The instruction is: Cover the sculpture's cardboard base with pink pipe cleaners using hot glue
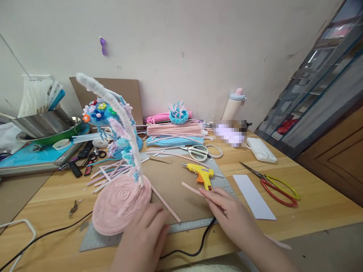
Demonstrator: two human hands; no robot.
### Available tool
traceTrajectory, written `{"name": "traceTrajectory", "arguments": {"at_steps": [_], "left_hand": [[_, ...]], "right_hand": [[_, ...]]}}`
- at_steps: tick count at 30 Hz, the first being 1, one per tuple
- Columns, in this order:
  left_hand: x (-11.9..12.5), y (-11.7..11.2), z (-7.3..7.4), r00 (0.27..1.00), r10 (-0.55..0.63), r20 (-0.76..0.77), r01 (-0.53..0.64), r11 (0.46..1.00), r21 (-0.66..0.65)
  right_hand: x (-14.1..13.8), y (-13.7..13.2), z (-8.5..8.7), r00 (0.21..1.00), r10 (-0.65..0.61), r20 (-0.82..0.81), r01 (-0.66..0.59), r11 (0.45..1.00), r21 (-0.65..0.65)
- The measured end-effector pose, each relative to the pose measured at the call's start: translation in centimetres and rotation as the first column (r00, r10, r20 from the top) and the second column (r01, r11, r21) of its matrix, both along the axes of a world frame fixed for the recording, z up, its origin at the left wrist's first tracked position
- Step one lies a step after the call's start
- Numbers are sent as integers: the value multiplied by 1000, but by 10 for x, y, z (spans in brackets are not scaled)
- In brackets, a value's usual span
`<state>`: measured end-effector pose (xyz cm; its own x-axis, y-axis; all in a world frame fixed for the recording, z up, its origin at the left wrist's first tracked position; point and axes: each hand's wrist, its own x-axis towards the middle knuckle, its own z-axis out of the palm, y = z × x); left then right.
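My right hand point(227, 207) pinches a pale pink pipe cleaner point(190, 187) between thumb and fingers, its end pointing left over the cardboard. A pink strip also shows beyond my right wrist, perhaps the same piece. My left hand point(143, 236) is curled at the front right edge of a flat pink coiled disc point(120, 204); its fingertips are turned away, so what they hold is hidden. From the disc's back edge rises a curved, fuzzy white stem point(124, 115). Another pink pipe cleaner point(166, 204) lies between my hands. Just beyond my right hand is a yellow glue gun point(201, 172).
Red-and-yellow-handled scissors point(279, 190) and a white card strip point(253, 196) lie at right. Behind are pipe cleaner bundles point(176, 130), white-handled scissors point(198, 152) and a blue flowered figure point(99, 115). A black cord point(195, 249) crosses the front. A steel bowl point(45, 122) stands far left.
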<state>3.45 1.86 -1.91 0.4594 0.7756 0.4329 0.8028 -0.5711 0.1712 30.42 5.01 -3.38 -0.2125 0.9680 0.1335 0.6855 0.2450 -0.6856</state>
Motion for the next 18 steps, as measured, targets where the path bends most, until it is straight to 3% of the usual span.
{"name": "traceTrajectory", "arguments": {"at_steps": [2, 3, 9, 13, 18], "left_hand": [[17, 8, -1, 999, -36, -20, 30, 974, -226], [22, 13, -2, 999, -38, -21, 32, 967, -254], [27, 25, -17, 995, -3, 95, 36, 937, -347], [24, 23, -12, 955, 88, 283, 38, 909, -414], [28, 26, -2, 842, 265, 470, -11, 880, -476]], "right_hand": [[-6, 0, 1, 1000, 10, -21, -10, 1000, -15], [-9, -1, 1, 999, 16, -32, -16, 1000, -25], [-24, -6, 1, 987, 49, -155, -55, 998, -34], [-35, 1, 5, 960, 66, -274, -99, 989, -108], [-52, 12, 9, 935, 8, -355, -78, 980, -181]]}}
